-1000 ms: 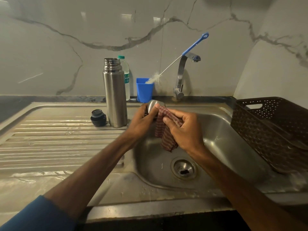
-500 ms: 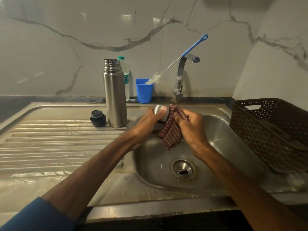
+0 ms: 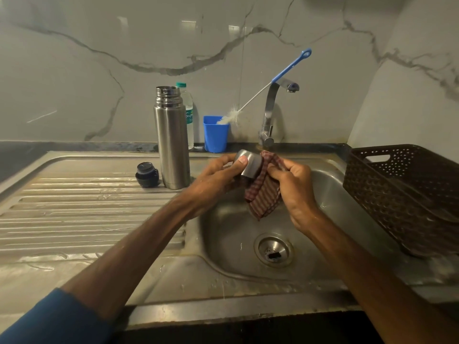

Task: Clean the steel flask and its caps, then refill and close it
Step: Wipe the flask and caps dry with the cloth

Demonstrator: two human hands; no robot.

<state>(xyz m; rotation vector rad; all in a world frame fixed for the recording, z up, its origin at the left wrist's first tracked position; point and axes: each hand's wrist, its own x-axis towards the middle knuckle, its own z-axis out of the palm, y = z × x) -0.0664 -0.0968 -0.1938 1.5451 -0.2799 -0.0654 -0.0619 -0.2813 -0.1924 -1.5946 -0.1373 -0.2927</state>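
The open steel flask (image 3: 172, 142) stands upright on the drainboard, left of the sink. Its dark inner stopper (image 3: 147, 174) sits on the drainboard just to its left. Over the sink basin my left hand (image 3: 215, 178) grips the steel outer cap (image 3: 250, 163), thumb across its side. My right hand (image 3: 294, 191) holds a red checked cloth (image 3: 264, 194) bunched against the cap's open end; part of the cloth hangs down below.
A blue cup (image 3: 215, 134) with a long blue-handled bottle brush (image 3: 285, 72) stands at the back by the tap (image 3: 269, 112). A plastic water bottle (image 3: 188, 112) is behind the flask. A brown perforated basket (image 3: 407, 194) sits right of the sink basin (image 3: 335, 194).
Both hands shifted slightly right and toward the tap. The cap has turned in my left hand, showing more of its side, while the cloth stays pressed against it.
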